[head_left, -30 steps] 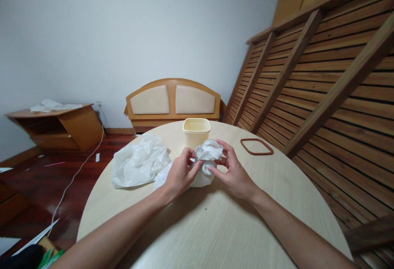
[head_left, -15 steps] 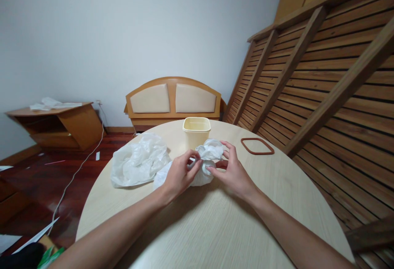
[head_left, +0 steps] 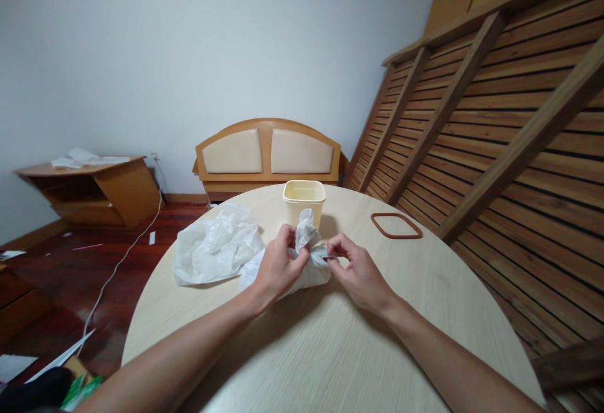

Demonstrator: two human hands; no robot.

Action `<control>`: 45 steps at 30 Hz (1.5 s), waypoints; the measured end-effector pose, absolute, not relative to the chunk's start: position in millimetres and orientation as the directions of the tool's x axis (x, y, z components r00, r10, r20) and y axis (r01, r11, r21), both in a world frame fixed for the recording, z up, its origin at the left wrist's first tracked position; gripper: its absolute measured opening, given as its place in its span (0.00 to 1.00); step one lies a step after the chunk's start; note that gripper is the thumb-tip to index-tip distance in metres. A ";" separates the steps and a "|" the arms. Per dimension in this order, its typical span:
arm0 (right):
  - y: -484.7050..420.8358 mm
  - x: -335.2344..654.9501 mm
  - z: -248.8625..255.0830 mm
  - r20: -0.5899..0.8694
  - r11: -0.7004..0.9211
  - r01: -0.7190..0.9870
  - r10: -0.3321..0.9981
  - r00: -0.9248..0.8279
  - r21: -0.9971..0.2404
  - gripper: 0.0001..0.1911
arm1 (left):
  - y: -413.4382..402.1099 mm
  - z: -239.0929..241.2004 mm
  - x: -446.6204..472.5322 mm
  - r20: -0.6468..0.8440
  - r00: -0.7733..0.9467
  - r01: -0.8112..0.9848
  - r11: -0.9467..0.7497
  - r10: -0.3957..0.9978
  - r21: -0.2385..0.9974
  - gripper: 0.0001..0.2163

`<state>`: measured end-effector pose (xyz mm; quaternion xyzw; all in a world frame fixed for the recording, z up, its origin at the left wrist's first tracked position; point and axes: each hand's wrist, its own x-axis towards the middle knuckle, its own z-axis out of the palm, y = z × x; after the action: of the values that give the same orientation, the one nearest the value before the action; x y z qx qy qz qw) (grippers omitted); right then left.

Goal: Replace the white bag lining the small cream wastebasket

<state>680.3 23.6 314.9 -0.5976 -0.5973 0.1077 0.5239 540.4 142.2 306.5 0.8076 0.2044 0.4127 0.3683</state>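
Observation:
My left hand [head_left: 279, 266] is closed around the gathered neck of a small white plastic bag [head_left: 309, 260] on the round wooden table [head_left: 340, 344]. A tuft of the bag sticks up above my fingers. My right hand [head_left: 359, 272] pinches the bag's right side between thumb and forefinger. Something bulky sits inside the bag, hidden by the plastic. Just behind the bag stands an open cream plastic tub [head_left: 304, 200].
A second crumpled white bag [head_left: 214, 252] lies to the left on the table. A brown rectangular sealing ring [head_left: 395, 225] lies at the back right. Slatted wooden panels [head_left: 495, 123] lean along the right; a headboard [head_left: 267, 155] and a low cabinet [head_left: 94, 189] stand by the wall.
Both hands have drawn the bag's top together into an upright tuft. My right fingers have gone from spread over the bag to a pinch on its side.

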 end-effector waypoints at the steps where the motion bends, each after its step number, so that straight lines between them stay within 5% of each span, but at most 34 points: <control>1: 23.9 680.7 315.3 0.512 0.282 0.608 0.824 0.243 -0.742 0.09 | 142.5 306.1 540.2 0.505 0.587 0.037 -0.644 0.633 0.764 0.08; 6: 26.2 683.0 315.6 0.546 0.305 0.647 0.812 0.207 -0.699 0.12 | 141.3 311.6 537.3 0.443 0.656 0.173 -0.692 0.612 0.701 0.05; 10: 24.5 686.0 315.9 0.548 0.279 0.706 0.817 0.182 -0.651 0.10 | 138.8 317.2 537.3 0.411 0.692 0.189 -0.698 0.594 0.690 0.16; 17: 17.5 691.0 322.3 0.585 0.372 0.897 0.792 -0.173 -0.240 0.08 | 145.1 304.7 539.8 0.481 0.626 0.088 -0.669 0.613 0.738 0.06; 25: 18.7 692.5 320.2 0.573 0.296 0.951 0.796 -0.193 -0.090 0.12 | 135.0 311.9 535.6 0.536 0.732 0.038 -0.811 0.420 0.584 0.09; 30: 19.7 697.8 315.9 0.596 0.221 0.954 0.801 -0.057 -0.205 0.15 | 128.8 312.1 535.4 0.516 0.795 -0.002 -0.849 0.320 0.529 0.15; 38: 18.9 693.7 321.8 0.519 0.116 0.895 0.843 0.140 -0.430 0.10 | 129.8 306.5 539.3 0.475 0.760 0.039 -0.761 0.444 0.648 0.10; 45: 27.6 691.6 313.0 0.335 0.148 0.480 0.882 0.332 -0.865 0.12 | 127.0 298.1 542.7 0.485 0.725 0.021 -0.720 0.489 0.694 0.15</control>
<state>691.6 27.6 313.0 -0.6240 -0.5455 0.1910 0.5259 542.7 127.0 298.1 0.8626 0.1476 0.3401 0.3441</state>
